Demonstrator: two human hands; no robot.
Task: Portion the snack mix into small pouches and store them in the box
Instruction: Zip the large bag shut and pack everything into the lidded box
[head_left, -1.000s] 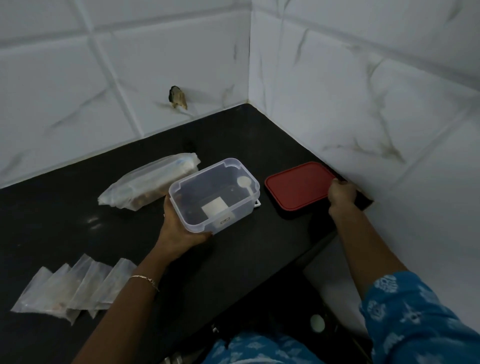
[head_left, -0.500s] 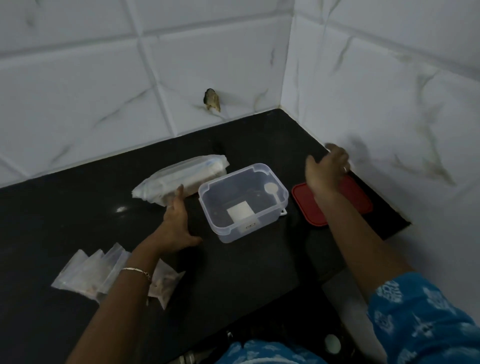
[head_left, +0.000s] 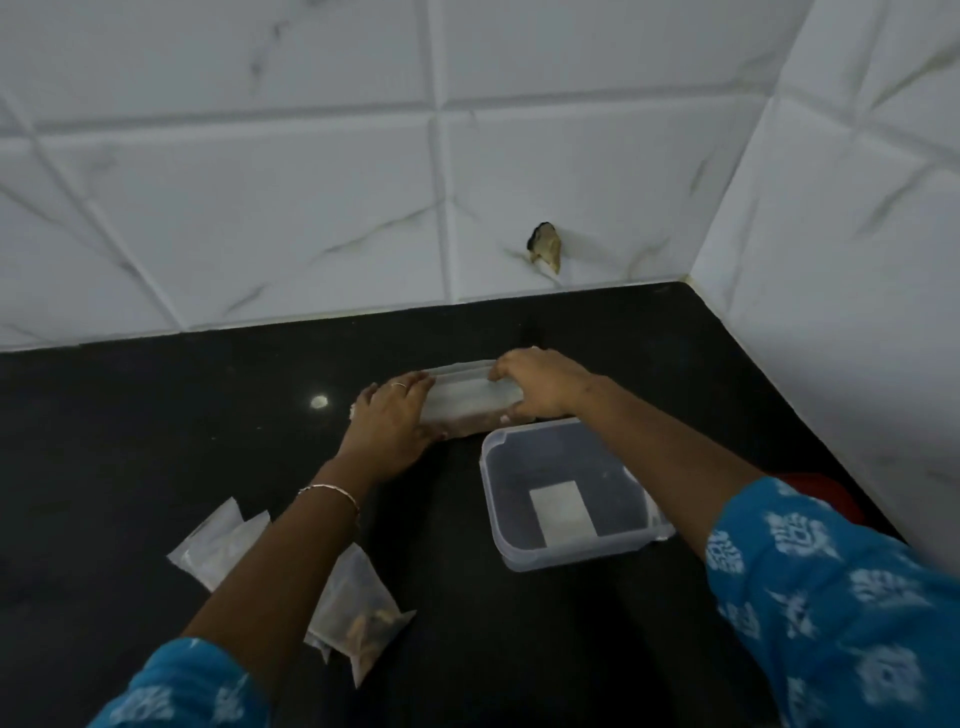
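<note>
White marbled wall tiles (head_left: 260, 208) meet in a corner behind a black counter (head_left: 156, 441). A chipped hole (head_left: 545, 252) breaks one tile just above the counter's back edge.

A clear box (head_left: 491, 499) stands open on the counter, right of middle, with only a pale label (head_left: 563, 512) showing on its floor. The right forearm, in a blue patterned sleeve (head_left: 810, 571), crosses above its right side.

Just behind the box lies the bag (head_left: 467, 400) of snack mix, long and translucent, set crosswise with brown mix showing along its near edge. Both hands are on it. The left hand (head_left: 392, 426) grips its left end, fingers laid over the top and thumb on the near side. The right hand (head_left: 540, 384) grips its right end, fingers curled over the top edge.

Small pouches (head_left: 358, 608) lie fanned at the near left of the counter, partly under the left forearm, well apart from the box; one holds a little mix.

A sliver of red lid (head_left: 836, 491) shows right of the box, past the right sleeve.

The left wrist wears a thin bracelet (head_left: 332, 491), and a left finger wears a ring (head_left: 399, 385).
</note>
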